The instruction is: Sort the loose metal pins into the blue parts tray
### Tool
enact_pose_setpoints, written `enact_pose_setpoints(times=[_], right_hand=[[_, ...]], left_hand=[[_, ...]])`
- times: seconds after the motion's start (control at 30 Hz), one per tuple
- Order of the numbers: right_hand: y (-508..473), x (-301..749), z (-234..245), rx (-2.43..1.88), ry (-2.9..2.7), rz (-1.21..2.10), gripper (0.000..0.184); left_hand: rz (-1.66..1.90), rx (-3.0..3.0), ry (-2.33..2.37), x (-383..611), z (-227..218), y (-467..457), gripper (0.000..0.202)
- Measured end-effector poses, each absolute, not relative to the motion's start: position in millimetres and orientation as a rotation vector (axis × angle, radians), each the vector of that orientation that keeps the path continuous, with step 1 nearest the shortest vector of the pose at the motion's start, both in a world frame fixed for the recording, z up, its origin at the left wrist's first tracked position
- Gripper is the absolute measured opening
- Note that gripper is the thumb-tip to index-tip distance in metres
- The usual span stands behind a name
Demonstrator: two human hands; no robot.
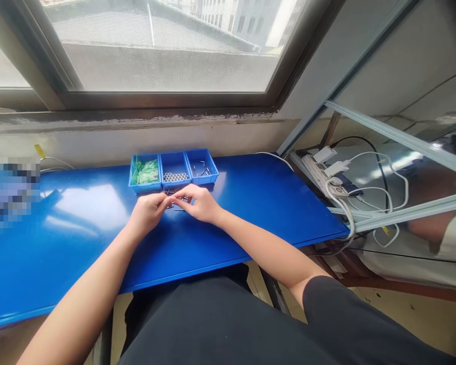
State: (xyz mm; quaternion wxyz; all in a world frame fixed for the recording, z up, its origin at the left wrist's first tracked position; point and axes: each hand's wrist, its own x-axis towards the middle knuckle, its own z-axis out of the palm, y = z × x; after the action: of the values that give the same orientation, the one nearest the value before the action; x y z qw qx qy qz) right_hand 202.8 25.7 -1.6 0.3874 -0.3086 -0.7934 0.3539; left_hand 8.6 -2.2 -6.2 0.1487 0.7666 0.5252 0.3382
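Observation:
My left hand [147,210] and my right hand [200,203] meet fingertip to fingertip just above the blue table [247,203]. Both are closed in a pinch, and whatever sits between the fingers is too small and covered to make out. Under and behind the fingers lie several thin metal pins or screws [179,209], partly hidden by the hands. Directly beyond stand three joined blue bins. The left bin [145,187] holds green, bag-like material, the middle bin [175,161] several round silver rings or nuts, and the right bin [207,179] a few thin metal pieces.
At the right, a power strip [323,172] with white plugs and cables lies beside a metal frame [403,137]. A window [167,99] rises behind the table. A blurred-out object [11,192] is at the far left. Light glares off the tabletop.

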Motion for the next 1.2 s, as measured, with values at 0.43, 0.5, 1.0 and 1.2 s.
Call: enact_pose_setpoints(times=[0.43, 0.5, 1.0, 1.2], right_hand=[[32.3, 203.1, -7.8, -0.899, -1.968, 0.852, 0.019], [32.0, 202.9, -7.7, -0.913, -1.967, 0.859, 0.019], [34.3, 204.6, -10.6, -0.85, -2.032, 0.814, 0.015], [35.5, 205.5, -12.3, -0.747, -2.115, 0.646, 0.013]], left_hand=[[1.091, 2.136, 1.512, 12.4, -8.5, -5.3, 0.027], [1.091, 2.147, 1.502, 12.4, -8.4, -5.2, 0.026], [1.07, 2.158, 1.523, 10.8, -8.9, -4.7, 0.027], [1.05, 2.189, 1.514, 11.5, -7.3, -5.4, 0.029]])
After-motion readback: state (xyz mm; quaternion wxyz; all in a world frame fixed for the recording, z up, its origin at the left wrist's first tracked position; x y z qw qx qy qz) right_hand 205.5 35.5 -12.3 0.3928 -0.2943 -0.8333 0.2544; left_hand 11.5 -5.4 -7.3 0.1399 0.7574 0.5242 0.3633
